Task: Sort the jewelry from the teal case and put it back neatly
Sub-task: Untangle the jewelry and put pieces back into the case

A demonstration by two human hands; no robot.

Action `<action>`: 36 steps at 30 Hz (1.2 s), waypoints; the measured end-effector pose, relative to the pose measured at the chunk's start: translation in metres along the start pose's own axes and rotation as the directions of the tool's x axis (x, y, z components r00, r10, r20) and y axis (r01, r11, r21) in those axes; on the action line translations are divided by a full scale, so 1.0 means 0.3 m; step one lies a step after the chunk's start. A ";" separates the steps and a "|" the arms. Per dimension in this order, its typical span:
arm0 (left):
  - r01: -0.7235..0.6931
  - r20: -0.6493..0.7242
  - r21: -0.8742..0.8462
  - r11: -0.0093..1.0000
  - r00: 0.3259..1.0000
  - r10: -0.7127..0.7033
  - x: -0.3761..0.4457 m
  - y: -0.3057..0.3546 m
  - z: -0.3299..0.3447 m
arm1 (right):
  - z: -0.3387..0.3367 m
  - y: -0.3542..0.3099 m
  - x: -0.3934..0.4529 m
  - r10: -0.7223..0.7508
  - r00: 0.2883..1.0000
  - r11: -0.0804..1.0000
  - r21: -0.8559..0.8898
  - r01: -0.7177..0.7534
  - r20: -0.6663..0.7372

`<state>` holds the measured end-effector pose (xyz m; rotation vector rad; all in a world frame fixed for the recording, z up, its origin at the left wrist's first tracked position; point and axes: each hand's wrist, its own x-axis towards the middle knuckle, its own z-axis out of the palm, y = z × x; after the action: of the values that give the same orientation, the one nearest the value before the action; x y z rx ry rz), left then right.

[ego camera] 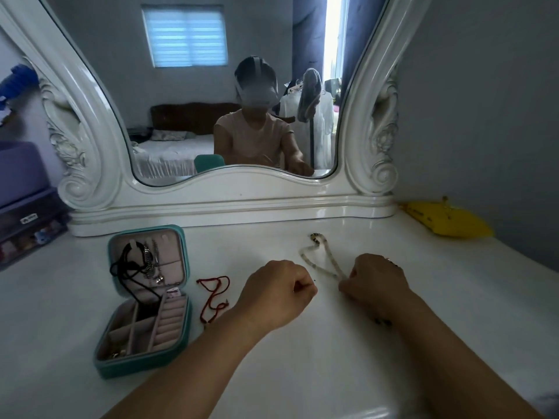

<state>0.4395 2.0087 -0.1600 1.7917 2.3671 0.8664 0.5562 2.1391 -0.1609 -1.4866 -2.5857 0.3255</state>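
Note:
The teal case [178,325] stands open on the white vanity top at the left, its lid upright with a black cord and silver chains [145,264] hanging inside. A red cord bracelet [213,293] lies just right of the case. A pale beaded necklace [320,258] lies in a loop on the table at centre right. My right hand [375,282] pinches the near end of that necklace. My left hand [278,291] is curled into a fist beside it, a small gap away; whether its fingertips hold anything I cannot tell.
A large white ornate mirror [211,201] stands along the back of the vanity. A yellow pouch [447,220] lies at the back right corner. Purple storage drawers [24,201] stand off the left edge. A few small pieces sit in the case's front compartment [118,353].

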 end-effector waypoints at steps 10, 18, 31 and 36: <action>0.030 -0.110 -0.129 0.991 0.993 -0.044 0.019 -0.018 -0.013 | -0.121 -0.039 0.032 -0.235 0.950 0.553 0.776 0.304 -0.206; 0.014 -0.098 -0.751 0.660 0.986 -0.133 0.104 0.027 -0.073 | -0.228 -0.187 -0.051 -0.524 0.802 0.298 0.820 0.489 -0.287; -0.008 0.041 -0.985 -0.173 0.959 -0.280 0.093 -0.069 -0.104 | -0.082 -0.142 0.018 -0.215 0.928 0.628 0.684 0.370 -0.304; 0.106 -0.025 -0.885 0.454 0.962 -0.274 0.080 -0.087 -0.063 | -0.021 -0.148 0.013 -0.321 0.910 0.573 0.712 0.406 -0.261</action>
<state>0.4021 2.0182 -0.1491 0.9911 1.5331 1.8003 0.5186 2.1216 -0.1433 -0.6199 -2.1254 1.0751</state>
